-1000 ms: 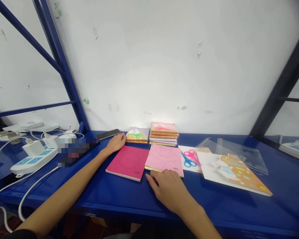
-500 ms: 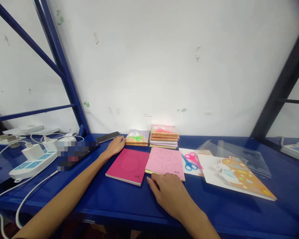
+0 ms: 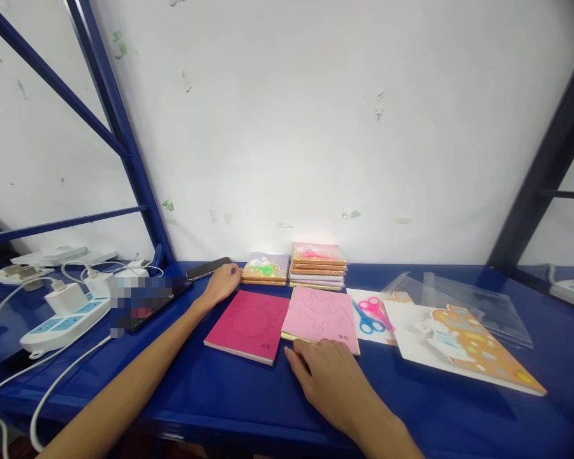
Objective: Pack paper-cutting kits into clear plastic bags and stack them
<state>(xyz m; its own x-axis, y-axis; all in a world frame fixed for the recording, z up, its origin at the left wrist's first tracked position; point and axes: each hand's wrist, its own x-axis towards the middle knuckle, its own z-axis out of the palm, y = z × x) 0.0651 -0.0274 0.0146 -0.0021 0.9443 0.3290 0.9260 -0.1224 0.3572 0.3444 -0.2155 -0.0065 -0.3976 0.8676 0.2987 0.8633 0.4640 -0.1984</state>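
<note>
My right hand (image 3: 329, 377) lies palm down on the blue shelf (image 3: 220, 389), its fingers touching the near edge of a light pink pad (image 3: 319, 310) with a bat outline. My left hand (image 3: 224, 281) rests at the far corner of a dark pink pad (image 3: 249, 317), fingers curled loosely, close to a small stack of craft books (image 3: 264, 268). It holds nothing that I can see. A taller stack of packs (image 3: 317, 263) stands behind the light pink pad.
Pink and blue scissors (image 3: 369, 312) lie on a white sheet right of the pads, beside an orange cartoon card (image 3: 463, 344) and clear plastic sleeves (image 3: 478, 303). A black phone (image 3: 208, 268), a tablet (image 3: 143, 299), white power strips (image 3: 62, 312) and cables sit at the left.
The view has tilted slightly, so everything sits a little lower in the frame. Both hands stay where they were on the pads.
</note>
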